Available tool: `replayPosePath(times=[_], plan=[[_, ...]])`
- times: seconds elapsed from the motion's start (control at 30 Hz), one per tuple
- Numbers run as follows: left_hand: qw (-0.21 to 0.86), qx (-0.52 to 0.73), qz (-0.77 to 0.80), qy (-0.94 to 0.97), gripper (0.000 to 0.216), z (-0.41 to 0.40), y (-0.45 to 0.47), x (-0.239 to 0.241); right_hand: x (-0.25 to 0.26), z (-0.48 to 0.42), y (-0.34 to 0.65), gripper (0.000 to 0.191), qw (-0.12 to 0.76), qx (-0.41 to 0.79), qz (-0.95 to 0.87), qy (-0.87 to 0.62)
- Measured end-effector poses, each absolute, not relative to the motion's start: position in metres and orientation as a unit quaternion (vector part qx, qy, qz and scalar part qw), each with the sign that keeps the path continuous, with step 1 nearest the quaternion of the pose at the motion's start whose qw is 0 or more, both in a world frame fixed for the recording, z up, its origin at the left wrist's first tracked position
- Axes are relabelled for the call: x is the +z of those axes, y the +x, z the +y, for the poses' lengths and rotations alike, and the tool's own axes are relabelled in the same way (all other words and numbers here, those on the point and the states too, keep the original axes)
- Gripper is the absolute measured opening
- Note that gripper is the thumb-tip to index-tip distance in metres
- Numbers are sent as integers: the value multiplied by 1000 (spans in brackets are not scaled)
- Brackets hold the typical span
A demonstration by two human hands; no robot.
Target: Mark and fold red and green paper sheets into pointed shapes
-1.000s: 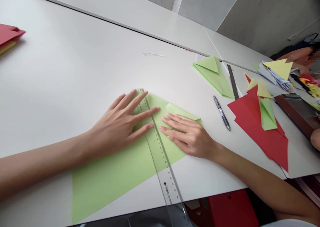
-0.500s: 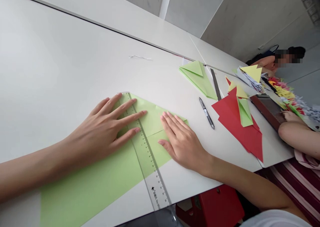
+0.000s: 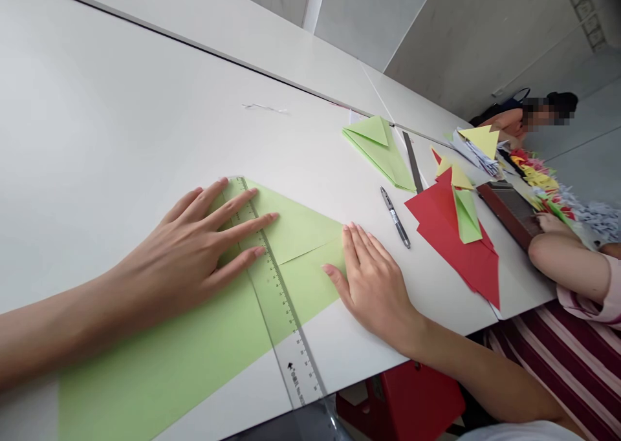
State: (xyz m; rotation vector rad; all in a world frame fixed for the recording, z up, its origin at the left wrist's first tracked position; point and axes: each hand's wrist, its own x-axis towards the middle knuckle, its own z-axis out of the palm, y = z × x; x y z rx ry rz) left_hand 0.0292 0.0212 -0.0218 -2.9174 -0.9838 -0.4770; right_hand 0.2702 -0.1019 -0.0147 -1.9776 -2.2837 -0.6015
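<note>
A light green paper sheet [image 3: 165,357] lies on the white table [image 3: 121,118], with a folded flap near its far right end. A clear ruler [image 3: 284,311] lies across it. My left hand [image 3: 194,253] rests flat with fingers spread, pressing on the ruler's upper part and the paper. My right hand [image 3: 371,279] lies flat at the sheet's right edge, fingers together and stretched out, thumb on the paper. Neither hand holds anything.
A pen [image 3: 395,218] lies right of my right hand. Beyond it are a folded green paper [image 3: 378,147], a dark ruler [image 3: 412,163], red sheets [image 3: 456,244] with small yellow and green folds. Another person's arm [image 3: 567,260] rests at the right, near a brown board [image 3: 509,211].
My right hand slid rightward off the flap to the sheet's right edge. My left hand stayed on the ruler. The view swung right, showing more of the other person.
</note>
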Motion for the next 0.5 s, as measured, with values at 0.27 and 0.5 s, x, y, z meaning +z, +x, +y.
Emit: replayPosePath(times=[0.27, 0.5], plan=[[-8, -141, -319, -937, 50, 20, 29, -21, -21, -106, 274, 73, 56, -148, -718, -678], [-24, -171, -304, -937, 48, 21, 27, -24, -20, -109, 285, 71, 89, -67, -711, -694]])
